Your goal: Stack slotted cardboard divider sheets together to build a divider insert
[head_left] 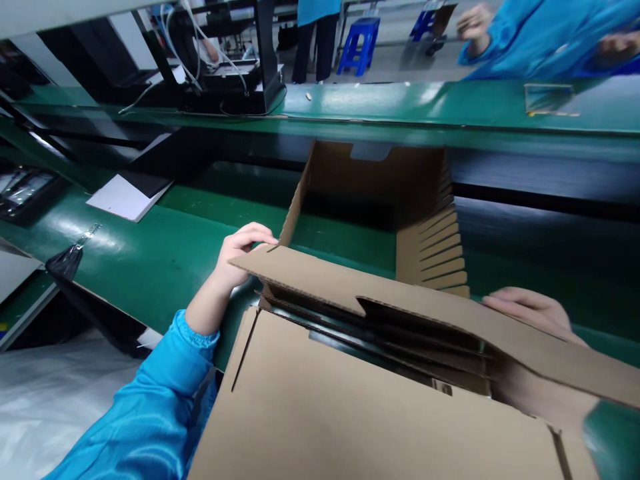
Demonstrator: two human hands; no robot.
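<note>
A brown cardboard box [320,407] fills the lower middle of the head view, its flaps partly folded over a dark opening. My left hand [240,250] grips the left corner of the upper flap [320,280], fingers curled over its edge. My right hand [530,310] lies flat on the right end of the same flap, fingers stretched out and together. Behind it stands a folded cardboard insert [430,220] with stepped slots, upright on the green conveyor belt [150,247].
A white and black flat panel [130,193] lies on the belt at left, a black bag corner [65,263] nearer me. A black machine [235,80] stands on the far green bench. Other people in blue coats are at the back and top right [540,33].
</note>
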